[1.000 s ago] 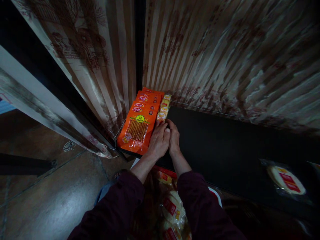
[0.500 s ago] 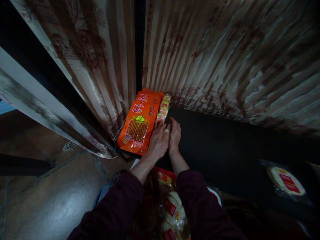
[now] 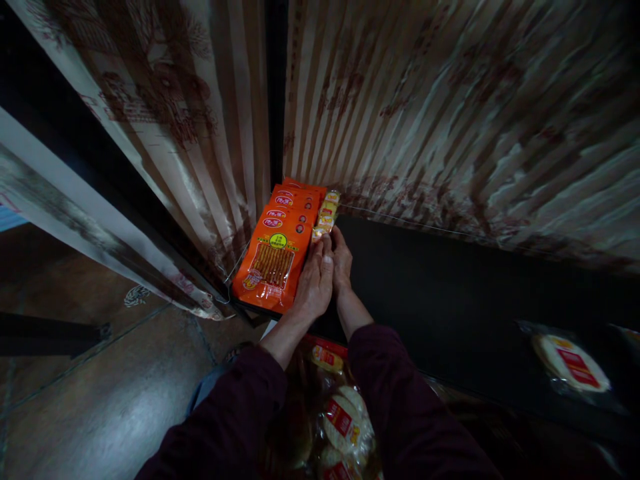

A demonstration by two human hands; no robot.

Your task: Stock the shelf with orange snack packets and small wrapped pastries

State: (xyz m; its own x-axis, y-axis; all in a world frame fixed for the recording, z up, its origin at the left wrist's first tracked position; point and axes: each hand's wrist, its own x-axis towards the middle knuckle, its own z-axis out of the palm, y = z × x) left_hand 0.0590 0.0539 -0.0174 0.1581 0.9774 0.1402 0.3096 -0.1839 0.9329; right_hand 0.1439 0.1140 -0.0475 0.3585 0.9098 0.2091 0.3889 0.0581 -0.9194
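A stack of orange snack packets lies in the left corner of a dark shelf. A narrow row of yellow packets stands along its right edge. My left hand lies flat, fingers together, over the near end of that row and the orange stack's edge. My right hand rests beside it with its fingers stretched forward, touching the right side of the yellow row. Both hands press side by side and neither grips anything that I can see. Dark sleeves cover both forearms.
Striped patterned panels close the shelf behind and on the left. A clear bag of round red-labelled cakes sits below my arms. One more round packet lies on the shelf at the right. Brown tiled floor lies to the left.
Both hands have slid forward along the shelf toward the back corner, and their fingers have straightened against the yellow packets. The orange stack has not moved.
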